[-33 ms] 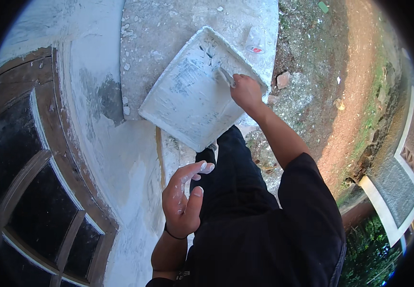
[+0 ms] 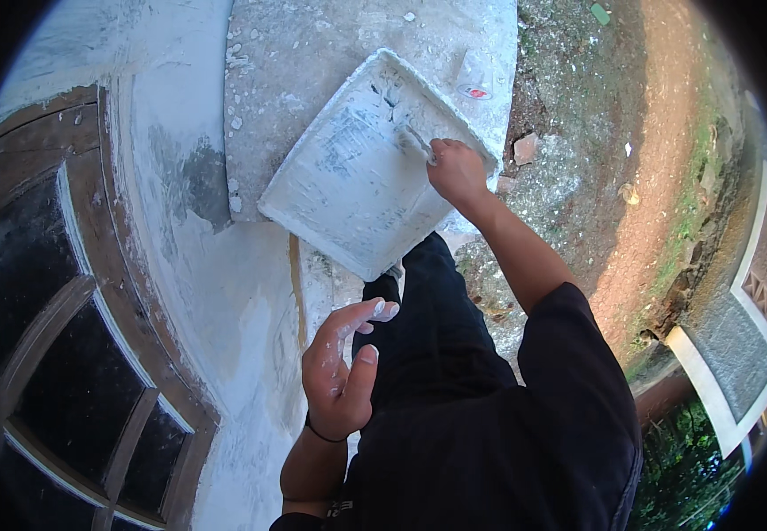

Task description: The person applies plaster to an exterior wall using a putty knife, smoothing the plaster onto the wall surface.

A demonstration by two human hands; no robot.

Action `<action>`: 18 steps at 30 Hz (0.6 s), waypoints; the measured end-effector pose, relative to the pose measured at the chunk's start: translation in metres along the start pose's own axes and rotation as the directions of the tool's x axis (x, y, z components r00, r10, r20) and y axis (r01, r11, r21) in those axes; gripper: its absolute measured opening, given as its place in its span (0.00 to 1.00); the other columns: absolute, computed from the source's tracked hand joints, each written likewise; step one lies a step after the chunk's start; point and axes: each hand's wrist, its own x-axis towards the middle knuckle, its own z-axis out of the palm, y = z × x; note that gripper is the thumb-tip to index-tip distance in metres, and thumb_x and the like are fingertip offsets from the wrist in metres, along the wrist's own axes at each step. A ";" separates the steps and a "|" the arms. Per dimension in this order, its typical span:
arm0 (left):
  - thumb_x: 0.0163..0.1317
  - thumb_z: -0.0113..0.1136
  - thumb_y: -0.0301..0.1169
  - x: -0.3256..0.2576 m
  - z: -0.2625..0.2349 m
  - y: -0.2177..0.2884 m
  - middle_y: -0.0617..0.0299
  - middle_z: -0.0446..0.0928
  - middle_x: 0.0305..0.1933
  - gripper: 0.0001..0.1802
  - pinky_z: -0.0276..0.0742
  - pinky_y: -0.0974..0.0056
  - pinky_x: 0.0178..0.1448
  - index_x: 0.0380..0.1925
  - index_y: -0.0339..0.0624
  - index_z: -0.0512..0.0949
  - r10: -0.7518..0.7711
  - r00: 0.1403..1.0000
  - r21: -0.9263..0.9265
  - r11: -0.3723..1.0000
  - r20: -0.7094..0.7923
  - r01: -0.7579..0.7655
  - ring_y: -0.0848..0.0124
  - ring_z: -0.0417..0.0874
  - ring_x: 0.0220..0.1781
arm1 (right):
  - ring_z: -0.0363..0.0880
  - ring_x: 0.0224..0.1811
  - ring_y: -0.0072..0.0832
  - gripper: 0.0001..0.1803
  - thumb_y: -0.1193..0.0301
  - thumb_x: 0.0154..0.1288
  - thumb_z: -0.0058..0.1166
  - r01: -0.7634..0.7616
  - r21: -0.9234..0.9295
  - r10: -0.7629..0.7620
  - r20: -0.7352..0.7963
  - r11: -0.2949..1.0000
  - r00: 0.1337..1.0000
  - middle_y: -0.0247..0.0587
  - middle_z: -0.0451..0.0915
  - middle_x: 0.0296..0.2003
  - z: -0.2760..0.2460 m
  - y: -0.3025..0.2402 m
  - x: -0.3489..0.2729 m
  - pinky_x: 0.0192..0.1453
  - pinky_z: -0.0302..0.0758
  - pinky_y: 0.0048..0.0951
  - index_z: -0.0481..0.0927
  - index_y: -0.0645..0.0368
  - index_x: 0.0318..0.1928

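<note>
Nothing has moved since the earlier frame: both hands and the tray sit at the same places, so I see no change.

I see the right hand [image 2: 457, 170] reaching forward to the tray [image 2: 357, 177]. Its fingers are closed around the handle of a small tool [image 2: 419, 142], whose blade lies on the inner surface of the tray, near the far right corner. I cannot tell exactly what kind of tool it is, because it is thin and covered with white paste.

The tray is square, shallow and white, and it lies tilted like a diamond on a grey slab [image 2: 312, 53]. Inside it there is only a thin layer of white paste, smeared over the bottom with scrape marks, and some darker spots near the blade. The rim is also coated with white.

The left hand [image 2: 341, 367] hangs free near the body, below the tray and well apart from it. Its fingers are loosely spread and slightly bent, holding nothing, and the fingertips are white with paste. A dark band is on the wrist.

At the left I see a white plastered wall [image 2: 224, 292] and a window [image 2: 56, 345] with a brown wooden frame. At the right is bare ground [image 2: 649, 177] with reddish soil.
</note>
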 end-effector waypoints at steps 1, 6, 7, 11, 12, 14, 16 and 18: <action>0.55 0.46 0.23 0.000 0.001 -0.002 0.48 0.78 0.46 0.19 0.69 0.62 0.49 0.49 0.30 0.71 0.001 1.000 -0.011 1.000 -0.007 -0.002 0.63 0.77 0.48 | 0.77 0.39 0.44 0.08 0.72 0.49 0.51 -0.006 0.043 0.006 -0.009 0.999 1.000 0.49 0.79 0.32 -0.004 -0.002 -0.004 0.42 0.75 0.42 0.76 0.62 0.32; 0.56 0.46 0.24 0.002 0.004 -0.001 0.48 0.78 0.46 0.19 0.69 0.62 0.50 0.49 0.30 0.71 -0.012 1.000 -0.016 1.000 -0.006 0.012 0.63 0.77 0.48 | 0.77 0.37 0.45 0.08 0.73 0.49 0.51 0.057 0.152 -0.078 0.139 0.987 0.987 0.49 0.78 0.31 0.034 -0.055 -0.017 0.42 0.75 0.41 0.76 0.63 0.31; 0.56 0.46 0.24 0.002 0.005 0.000 0.48 0.78 0.46 0.20 0.69 0.62 0.50 0.49 0.30 0.71 -0.012 1.000 -0.018 1.000 -0.001 0.012 0.63 0.77 0.48 | 0.78 0.37 0.44 0.08 0.72 0.49 0.51 0.072 0.125 -0.087 0.121 0.990 0.989 0.49 0.78 0.31 0.043 -0.051 -0.017 0.42 0.75 0.41 0.76 0.63 0.31; 0.55 0.47 0.24 -0.001 0.002 -0.003 0.48 0.77 0.47 0.20 0.69 0.62 0.50 0.50 0.30 0.71 0.020 1.000 -0.003 1.000 0.005 -0.020 0.63 0.77 0.49 | 0.78 0.37 0.44 0.09 0.72 0.49 0.52 -0.056 0.053 0.053 0.053 0.997 0.997 0.48 0.79 0.31 0.026 -0.012 -0.008 0.42 0.75 0.42 0.77 0.62 0.31; 0.54 0.46 0.23 0.000 0.002 -0.004 0.48 0.77 0.47 0.21 0.69 0.62 0.50 0.50 0.30 0.70 -0.002 1.000 -0.021 1.000 0.001 0.002 0.63 0.77 0.49 | 0.78 0.37 0.45 0.09 0.71 0.49 0.52 -0.041 0.024 0.040 0.036 0.999 0.999 0.49 0.79 0.31 0.019 0.000 -0.003 0.42 0.75 0.42 0.77 0.62 0.31; 0.54 0.46 0.23 0.004 0.001 -0.005 0.48 0.77 0.47 0.21 0.68 0.62 0.50 0.50 0.30 0.70 -0.027 1.000 -0.043 0.999 0.005 0.027 0.63 0.77 0.50 | 0.78 0.36 0.47 0.08 0.72 0.50 0.52 -0.048 0.012 0.048 -0.005 0.999 0.999 0.50 0.79 0.31 0.008 0.012 0.001 0.42 0.75 0.43 0.77 0.62 0.31; 0.52 0.42 0.21 0.009 0.000 -0.005 0.43 0.75 0.47 0.24 0.68 0.60 0.53 0.52 0.26 0.67 -0.008 1.000 -0.037 0.999 0.018 0.009 0.61 0.76 0.49 | 0.78 0.35 0.48 0.09 0.71 0.49 0.52 -0.075 0.019 0.075 -0.006 0.997 0.997 0.52 0.79 0.30 -0.002 0.015 0.002 0.42 0.74 0.44 0.77 0.63 0.31; 0.51 0.41 0.22 0.018 0.003 -0.001 0.43 0.75 0.47 0.24 0.68 0.60 0.54 0.51 0.26 0.67 0.002 1.000 -0.028 1.000 0.019 -0.001 0.61 0.76 0.49 | 0.78 0.34 0.49 0.09 0.71 0.49 0.52 -0.096 0.031 0.096 -0.008 0.995 0.995 0.53 0.78 0.30 -0.012 0.014 0.002 0.42 0.74 0.44 0.77 0.63 0.31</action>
